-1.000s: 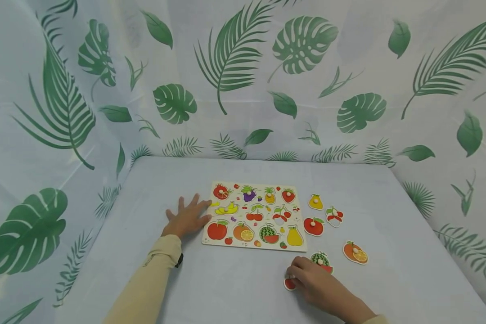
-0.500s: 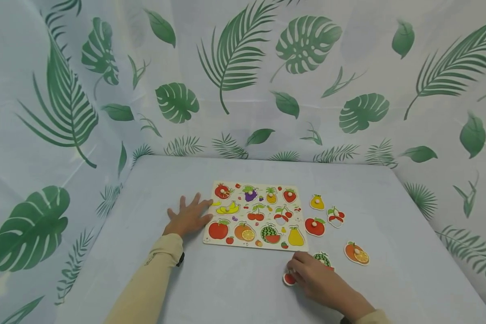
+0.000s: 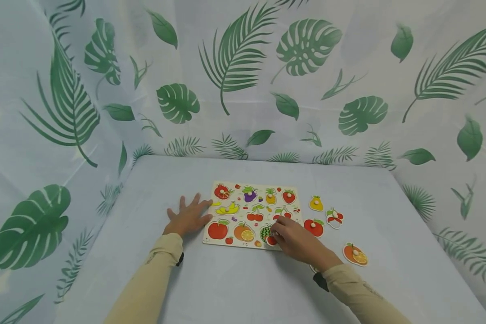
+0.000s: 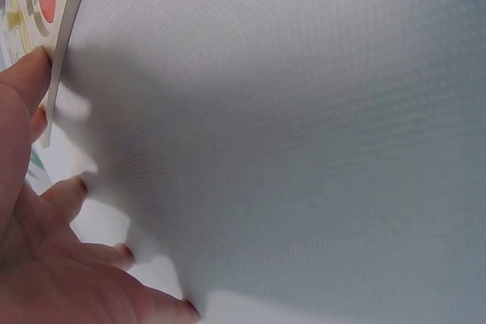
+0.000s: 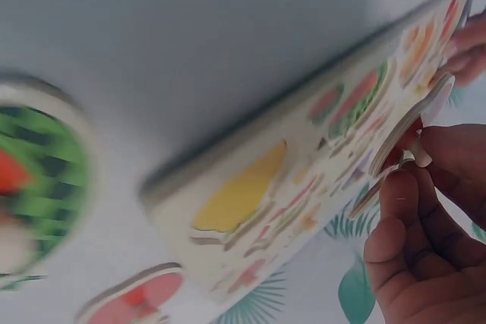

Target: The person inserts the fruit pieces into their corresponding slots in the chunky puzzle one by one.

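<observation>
My right hand [image 3: 297, 238] pinches the small knob of a red cherry puzzle piece [image 3: 272, 240], over the lower right of the wooden fruit puzzle board [image 3: 255, 246]. In the right wrist view the cherry puzzle piece [image 5: 399, 142] is tilted, its two round lobes overlapping the board. The board's watermelon picture [image 3: 265, 233] is partly covered by the hand. Flat on the table with fingers spread, my left hand [image 3: 189, 218] touches the board's left edge. The left wrist view shows a fingertip [image 4: 38, 66] on that edge.
Right of the board lie knobbed pieces: a pear [image 3: 316, 203], an apple [image 3: 313, 227], a red-and-white fruit [image 3: 334, 218] and an orange [image 3: 355, 254]. A watermelon piece [image 5: 45, 180] is mostly hidden by the right wrist in the head view. A leaf-printed cloth [image 3: 243, 90] rises behind the table.
My right hand has lifted the cherry puzzle piece from the table in front of the board and carried it up and left over the board. The left hand has stayed put.
</observation>
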`<move>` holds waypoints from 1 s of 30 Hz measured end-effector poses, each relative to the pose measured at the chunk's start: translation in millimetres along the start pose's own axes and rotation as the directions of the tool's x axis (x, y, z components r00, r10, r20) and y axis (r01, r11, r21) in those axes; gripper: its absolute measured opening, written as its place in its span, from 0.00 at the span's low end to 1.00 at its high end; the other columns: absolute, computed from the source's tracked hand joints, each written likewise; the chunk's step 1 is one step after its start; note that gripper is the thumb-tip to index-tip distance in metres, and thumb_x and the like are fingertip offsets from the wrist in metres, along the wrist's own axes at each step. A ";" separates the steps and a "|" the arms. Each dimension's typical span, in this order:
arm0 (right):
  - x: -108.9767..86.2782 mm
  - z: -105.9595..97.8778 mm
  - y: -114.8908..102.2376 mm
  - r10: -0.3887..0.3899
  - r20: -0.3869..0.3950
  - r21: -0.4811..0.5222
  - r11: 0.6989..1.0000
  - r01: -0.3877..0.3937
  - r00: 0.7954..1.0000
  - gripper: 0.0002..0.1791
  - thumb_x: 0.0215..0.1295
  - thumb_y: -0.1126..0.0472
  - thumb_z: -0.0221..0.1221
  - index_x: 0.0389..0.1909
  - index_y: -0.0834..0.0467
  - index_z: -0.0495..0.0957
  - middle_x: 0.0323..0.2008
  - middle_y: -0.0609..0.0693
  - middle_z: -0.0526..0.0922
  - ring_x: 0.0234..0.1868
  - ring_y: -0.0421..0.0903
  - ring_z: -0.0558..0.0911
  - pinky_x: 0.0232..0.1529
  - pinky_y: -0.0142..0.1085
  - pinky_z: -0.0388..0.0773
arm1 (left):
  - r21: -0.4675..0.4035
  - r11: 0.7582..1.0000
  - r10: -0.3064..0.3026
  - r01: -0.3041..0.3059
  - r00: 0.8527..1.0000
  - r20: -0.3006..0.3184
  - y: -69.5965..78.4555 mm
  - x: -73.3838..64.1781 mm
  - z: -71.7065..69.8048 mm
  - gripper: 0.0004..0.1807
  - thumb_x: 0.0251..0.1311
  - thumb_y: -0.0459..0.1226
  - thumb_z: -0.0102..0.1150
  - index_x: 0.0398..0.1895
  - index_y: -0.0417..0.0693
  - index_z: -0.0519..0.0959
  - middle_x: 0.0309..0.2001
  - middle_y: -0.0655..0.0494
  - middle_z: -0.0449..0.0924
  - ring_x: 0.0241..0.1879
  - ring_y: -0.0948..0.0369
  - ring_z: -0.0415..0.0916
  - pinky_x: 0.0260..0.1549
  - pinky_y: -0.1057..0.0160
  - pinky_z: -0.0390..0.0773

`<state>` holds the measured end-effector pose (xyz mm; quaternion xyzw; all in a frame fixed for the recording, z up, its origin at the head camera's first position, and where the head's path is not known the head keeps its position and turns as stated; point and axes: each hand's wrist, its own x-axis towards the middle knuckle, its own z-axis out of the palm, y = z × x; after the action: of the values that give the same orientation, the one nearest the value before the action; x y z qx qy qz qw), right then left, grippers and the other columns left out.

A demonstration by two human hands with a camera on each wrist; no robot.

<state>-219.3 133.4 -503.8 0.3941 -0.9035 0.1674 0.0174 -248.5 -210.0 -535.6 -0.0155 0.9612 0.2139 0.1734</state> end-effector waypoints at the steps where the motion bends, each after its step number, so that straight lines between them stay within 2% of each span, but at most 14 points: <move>1: 6.5 1.1 2.1 0.001 0.000 0.008 1.000 -0.001 1.000 0.09 0.64 0.69 0.74 0.43 0.61 0.87 0.39 0.48 0.81 0.38 0.43 0.80 0.43 0.35 0.86 | 0.001 1.000 -0.002 0.002 1.000 -0.002 -0.3 -0.2 -0.2 0.37 0.76 0.52 0.60 0.85 0.62 0.64 0.87 0.44 0.43 0.82 0.29 0.27 0.67 0.16 0.33; 7: 38.9 5.0 11.6 0.023 0.008 0.041 0.999 -0.024 1.000 0.07 0.66 0.70 0.72 0.42 0.61 0.86 0.37 0.48 0.80 0.37 0.43 0.78 0.41 0.34 0.84 | 0.007 1.000 0.007 -0.007 1.000 0.000 -1.0 1.2 -0.1 0.37 0.77 0.53 0.60 0.85 0.63 0.63 0.87 0.44 0.44 0.82 0.29 0.27 0.67 0.16 0.33; 14: 66.7 10.1 15.7 0.006 0.023 0.028 1.000 -0.006 1.000 0.03 0.69 0.70 0.69 0.40 0.63 0.85 0.37 0.51 0.80 0.36 0.45 0.78 0.39 0.34 0.84 | 0.009 1.000 -0.007 0.007 1.000 -0.001 -0.9 1.2 -0.3 0.37 0.77 0.52 0.61 0.85 0.63 0.63 0.87 0.44 0.44 0.82 0.30 0.27 0.68 0.16 0.32; 19: 81.3 15.9 18.4 0.030 0.067 0.026 0.999 -0.032 0.997 0.02 0.71 0.70 0.67 0.41 0.63 0.85 0.37 0.51 0.80 0.36 0.44 0.78 0.40 0.36 0.83 | 0.009 1.000 -0.015 0.015 1.000 0.003 -0.4 2.2 -0.1 0.36 0.77 0.53 0.60 0.85 0.64 0.63 0.87 0.45 0.44 0.82 0.30 0.27 0.68 0.16 0.32; 25: 94.2 24.1 21.5 0.117 0.140 0.047 0.991 -0.125 0.983 0.03 0.74 0.69 0.64 0.44 0.63 0.86 0.40 0.52 0.81 0.38 0.45 0.80 0.44 0.37 0.84 | 0.000 1.000 -0.010 0.010 1.000 -0.002 0.4 1.2 -0.8 0.36 0.77 0.53 0.61 0.85 0.64 0.64 0.87 0.45 0.44 0.82 0.30 0.27 0.68 0.17 0.32; 30: 99.8 29.7 22.6 0.143 0.148 0.044 0.988 -0.151 0.979 0.03 0.74 0.69 0.66 0.44 0.63 0.86 0.40 0.52 0.83 0.39 0.46 0.81 0.46 0.38 0.86 | 0.000 1.000 -0.007 0.007 1.000 -0.012 -0.5 1.4 -0.4 0.36 0.77 0.52 0.60 0.84 0.64 0.64 0.87 0.45 0.45 0.83 0.30 0.28 0.68 0.16 0.33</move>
<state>-301.3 67.8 -522.0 0.3377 -0.9241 0.1639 -0.0713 -249.9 -210.5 -536.0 -0.0203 0.9622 0.2130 0.1682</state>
